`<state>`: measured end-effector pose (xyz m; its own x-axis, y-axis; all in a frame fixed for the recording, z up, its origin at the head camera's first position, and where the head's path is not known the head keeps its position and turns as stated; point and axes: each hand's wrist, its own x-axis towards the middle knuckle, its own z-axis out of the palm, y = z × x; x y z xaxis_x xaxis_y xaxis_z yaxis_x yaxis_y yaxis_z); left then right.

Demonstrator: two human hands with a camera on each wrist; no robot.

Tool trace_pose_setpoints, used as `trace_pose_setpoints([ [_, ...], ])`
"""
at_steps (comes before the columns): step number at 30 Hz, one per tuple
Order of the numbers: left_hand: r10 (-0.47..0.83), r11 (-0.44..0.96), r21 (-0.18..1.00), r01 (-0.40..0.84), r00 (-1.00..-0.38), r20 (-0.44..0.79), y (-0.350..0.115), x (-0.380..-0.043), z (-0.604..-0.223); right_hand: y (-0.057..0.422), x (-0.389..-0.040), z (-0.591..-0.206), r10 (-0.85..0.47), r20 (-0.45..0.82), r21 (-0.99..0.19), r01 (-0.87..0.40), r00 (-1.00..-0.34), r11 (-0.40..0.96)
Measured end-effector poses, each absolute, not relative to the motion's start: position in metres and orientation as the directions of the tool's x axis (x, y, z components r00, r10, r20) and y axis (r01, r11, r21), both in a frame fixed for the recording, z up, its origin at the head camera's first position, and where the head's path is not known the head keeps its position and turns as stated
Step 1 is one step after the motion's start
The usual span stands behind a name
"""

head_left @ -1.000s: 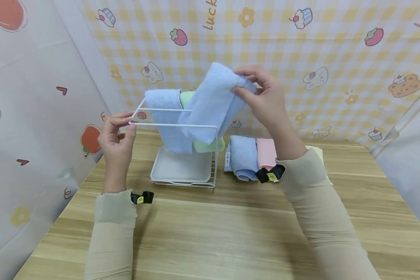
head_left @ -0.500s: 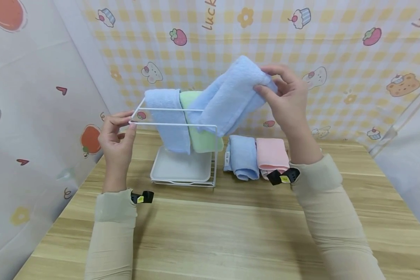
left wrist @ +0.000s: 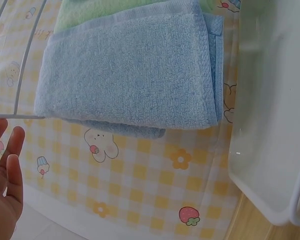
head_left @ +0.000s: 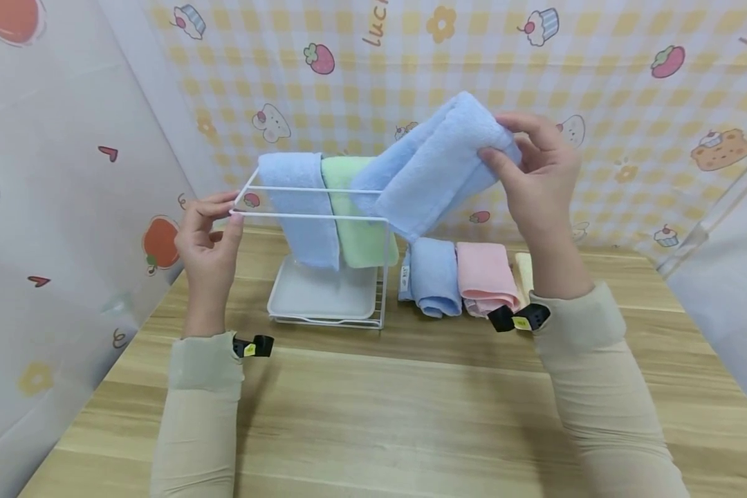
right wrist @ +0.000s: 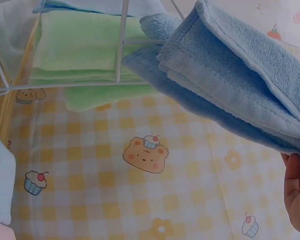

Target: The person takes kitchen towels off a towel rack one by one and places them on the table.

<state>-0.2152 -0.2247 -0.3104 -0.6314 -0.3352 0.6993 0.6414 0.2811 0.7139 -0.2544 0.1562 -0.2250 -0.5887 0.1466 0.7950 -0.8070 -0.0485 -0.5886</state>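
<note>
My left hand (head_left: pixel 208 252) pinches the front left corner of a white wire rack (head_left: pixel 311 216). A folded blue towel (head_left: pixel 295 225) hangs over the rack's left part, with a green towel (head_left: pixel 362 242) beside it. My right hand (head_left: pixel 544 176) pinches one end of another folded blue towel (head_left: pixel 445 155), raised and slanting down toward the rack's right end. Its lower end overlaps the green towel and the rack's top bars in the head view. Seen from the right wrist, the held towel (right wrist: pixel 230 80) shows several folded layers.
A white tray (head_left: pixel 324 297) sits in the rack's base. Right of it on the wooden table (head_left: pixel 373 415) lie folded blue (head_left: pixel 434 277), pink (head_left: pixel 487 273) and pale yellow (head_left: pixel 525 277) towels, the yellow one partly behind my right arm. A checked cloth backdrop (head_left: pixel 373 83) stands behind.
My right hand has moved to the right with the blue towel, drawing it off the rack's middle. More of the green towel shows. My left hand keeps its place on the rack corner.
</note>
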Motion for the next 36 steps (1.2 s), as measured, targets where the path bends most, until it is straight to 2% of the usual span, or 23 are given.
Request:
trace_pose_setpoints([
  [9, -0.335, 0.282, 0.711, 0.645, -0.628, 0.702, -0.223, -0.214, -0.308, 0.171, -0.248, -0.230, 0.197, 0.793, -0.574, -0.815, -0.577, -0.076],
  [20, -0.332, 0.273, 0.715, 0.644, -0.634, 0.698, -0.223, -0.213, -0.308, 0.199, -0.234, -0.243, 0.194, 0.802, -0.565, -0.823, -0.565, -0.060],
  [25, -0.334, 0.270, 0.714, 0.646, -0.633, 0.698, -0.223, -0.212, -0.307, 0.208, -0.225, -0.255, 0.135, 0.827, -0.544, -0.838, -0.545, -0.050],
  [32, -0.338, 0.257, 0.719, 0.645, -0.637, 0.692, -0.222, -0.211, -0.308, 0.216, -0.208, -0.273, 0.012, 0.802, -0.596, -0.801, -0.597, -0.056],
  [36, -0.340, 0.245, 0.719, 0.650, -0.637, 0.692, -0.222, -0.212, -0.307, 0.219, -0.197, -0.281, -0.041, 0.803, -0.595, -0.803, -0.594, -0.018],
])
